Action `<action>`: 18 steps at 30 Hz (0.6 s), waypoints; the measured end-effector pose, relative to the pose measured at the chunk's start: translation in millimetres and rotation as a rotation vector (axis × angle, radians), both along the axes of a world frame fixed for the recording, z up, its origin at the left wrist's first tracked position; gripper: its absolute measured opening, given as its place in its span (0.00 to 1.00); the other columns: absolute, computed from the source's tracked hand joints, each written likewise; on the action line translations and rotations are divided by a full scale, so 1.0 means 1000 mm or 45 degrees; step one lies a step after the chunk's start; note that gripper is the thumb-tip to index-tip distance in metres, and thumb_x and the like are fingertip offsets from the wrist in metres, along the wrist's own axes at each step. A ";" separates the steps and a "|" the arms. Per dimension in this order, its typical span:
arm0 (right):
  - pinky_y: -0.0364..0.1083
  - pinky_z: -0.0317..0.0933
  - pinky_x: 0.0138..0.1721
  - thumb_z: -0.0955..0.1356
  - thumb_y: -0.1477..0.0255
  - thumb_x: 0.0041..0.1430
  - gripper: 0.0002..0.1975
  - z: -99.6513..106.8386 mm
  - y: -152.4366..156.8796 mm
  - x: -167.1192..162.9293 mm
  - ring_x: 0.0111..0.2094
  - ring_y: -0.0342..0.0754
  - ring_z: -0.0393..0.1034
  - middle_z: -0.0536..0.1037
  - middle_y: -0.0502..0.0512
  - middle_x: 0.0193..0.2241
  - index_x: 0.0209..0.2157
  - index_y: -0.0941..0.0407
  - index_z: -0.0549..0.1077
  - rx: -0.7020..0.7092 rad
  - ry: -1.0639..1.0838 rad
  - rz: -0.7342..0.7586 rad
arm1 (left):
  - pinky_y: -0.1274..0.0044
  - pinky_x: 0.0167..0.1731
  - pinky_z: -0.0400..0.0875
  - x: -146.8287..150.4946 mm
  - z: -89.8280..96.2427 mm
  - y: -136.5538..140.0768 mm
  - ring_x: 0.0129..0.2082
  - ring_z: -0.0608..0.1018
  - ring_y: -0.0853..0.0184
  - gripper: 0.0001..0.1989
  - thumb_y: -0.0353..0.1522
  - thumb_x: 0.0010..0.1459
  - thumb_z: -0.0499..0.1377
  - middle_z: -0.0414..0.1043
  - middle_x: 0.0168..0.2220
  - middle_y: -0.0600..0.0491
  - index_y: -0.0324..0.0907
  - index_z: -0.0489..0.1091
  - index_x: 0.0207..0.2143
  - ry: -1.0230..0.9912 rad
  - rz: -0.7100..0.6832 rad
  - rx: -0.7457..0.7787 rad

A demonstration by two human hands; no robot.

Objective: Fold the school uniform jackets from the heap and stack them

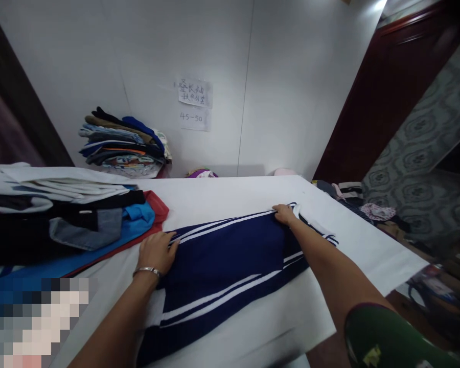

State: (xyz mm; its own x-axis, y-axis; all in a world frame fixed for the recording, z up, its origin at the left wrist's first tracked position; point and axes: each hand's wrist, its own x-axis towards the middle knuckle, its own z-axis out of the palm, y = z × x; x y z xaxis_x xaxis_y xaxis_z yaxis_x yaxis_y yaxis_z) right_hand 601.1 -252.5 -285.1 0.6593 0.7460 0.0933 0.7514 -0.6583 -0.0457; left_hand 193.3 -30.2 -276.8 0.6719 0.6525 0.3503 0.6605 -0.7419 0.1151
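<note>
A navy jacket (230, 250) with paired white stripes lies folded lengthwise on the white table. Striped trim and a patch of white show at its right end. My left hand (157, 253), with a bracelet at the wrist, grips the upper left corner of the cloth between thumb and fingers. At the far right edge, my right hand (285, 213) has its fingers closed on the fabric. The undersides of both hands' fingers are partly hidden.
A heap of clothes (88, 225) covers the table's left side. Behind it rises another clothes pile (124, 145) by the wall. Handwritten paper signs (194, 105) hang there. The white table (368, 255) ends at the right, with more clothes (379, 210) beyond.
</note>
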 end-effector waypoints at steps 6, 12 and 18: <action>0.59 0.44 0.56 0.61 0.76 0.54 0.16 0.020 -0.021 0.030 0.51 0.56 0.64 0.74 0.62 0.47 0.41 0.58 0.76 -0.135 -0.004 -0.089 | 0.66 0.43 0.65 -0.002 0.001 0.003 0.38 0.74 0.57 0.20 0.41 0.57 0.47 0.75 0.35 0.45 0.41 0.74 0.34 -0.161 -0.143 0.010; 0.55 0.48 0.53 0.59 0.72 0.56 0.17 0.033 -0.044 0.054 0.47 0.53 0.67 0.77 0.56 0.43 0.41 0.54 0.75 -0.230 0.094 -0.095 | 0.64 0.49 0.63 -0.004 0.000 0.009 0.40 0.77 0.56 0.21 0.43 0.56 0.45 0.78 0.37 0.47 0.42 0.74 0.36 -0.071 -0.091 -0.187; 0.45 0.58 0.38 0.64 0.69 0.52 0.11 0.037 -0.043 0.075 0.36 0.50 0.71 0.79 0.53 0.32 0.32 0.53 0.78 -0.312 0.169 -0.131 | 0.71 0.38 0.70 -0.005 0.003 0.019 0.38 0.79 0.59 0.20 0.45 0.55 0.46 0.79 0.39 0.55 0.49 0.73 0.39 -0.052 0.000 -0.400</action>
